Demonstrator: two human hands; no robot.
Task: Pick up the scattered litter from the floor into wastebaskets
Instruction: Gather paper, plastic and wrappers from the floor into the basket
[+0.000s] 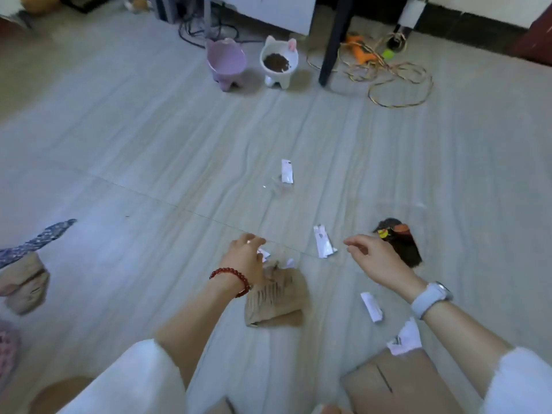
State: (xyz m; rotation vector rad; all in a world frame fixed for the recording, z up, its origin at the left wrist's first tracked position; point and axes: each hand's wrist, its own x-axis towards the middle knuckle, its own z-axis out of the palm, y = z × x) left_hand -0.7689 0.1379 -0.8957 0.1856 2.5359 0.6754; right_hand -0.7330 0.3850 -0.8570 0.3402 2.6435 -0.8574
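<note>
Nearest the camera, a cardboard box (397,380) sits at the lower right, with a crumpled white wrapper (404,339) at its far edge. Just beyond, a white sachet (372,306) lies on the floor (149,159) under the right forearm, which wears a pale watch (430,298). A torn brown paper bag (276,297) lies beside the left wrist, which wears a red bead bracelet (231,279). The left hand (246,258) hangs over the bag's far end, fingers curled around a small white scrap (264,253). The right hand (373,259) hovers above the floor with fingers loosely bent and apart, holding nothing. A second sachet (323,242) lies just beyond and between the two hands, near the right fingertips. A dark snack packet (398,242) lies partly behind the right hand. Farther out, a third sachet (287,171) lies alone mid-floor. At the far end stand a purple bowl (225,62) and a white bowl (278,61) of kibble, side by side, with a tangled cord (397,82) to their right.
</note>
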